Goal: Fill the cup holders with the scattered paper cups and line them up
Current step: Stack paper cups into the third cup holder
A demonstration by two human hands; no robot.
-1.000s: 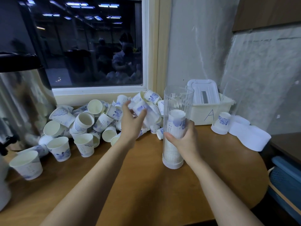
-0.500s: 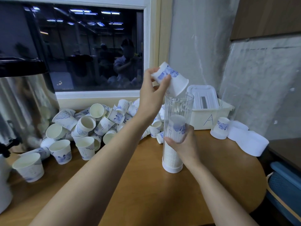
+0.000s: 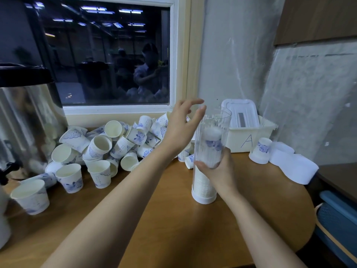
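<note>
**Item: cup holder** [image 3: 212, 122]. Clear upright tube on a white base, standing right of the table's [image 3: 173, 219] middle, nearer the far edge than the near one. It is part-filled: a nested stack [image 3: 203, 182] rises from the base, and the top cup [image 3: 212, 140], blue-printed and bottom up, sits about two-thirds of the way up. That cup is blurred, so I cannot tell whether it is fully seated.

**Right hand** [image 3: 220, 171]. Wrapped round the tube at mid-height, with the thumb on the near side and the fingers curled behind.

**Left hand** [image 3: 179, 130]. Beside the tube's mouth, fingers spread and relaxed, holding nothing.

**Scattered paper cups** [image 3: 116, 144]. Heaped along the far edge under the window [image 3: 106, 55] and trailing toward the left edge. Some are upright, some tipped, and a few are already nested.

**Also present.** A steel urn [image 3: 25, 120] at the left edge. A white bin [image 3: 249, 140] marked "A" at the far right corner. One inverted cup [image 3: 260, 153] just beside the bin. White caps [image 3: 289, 165] along the right edge.

**Handling note (judgement).**
- The step in hand is loading this tube one cup at a time.
- Keep the right hand's grip firm and the tube vertical.
- Check that the top cup sits square on the stack before adding another.
- Take the nearest cups from the heap first.
- Turn each cup bottom up to match the stack and centre it over the mouth before letting go.
- A tilted cup is likely to jam against the wall.
</note>
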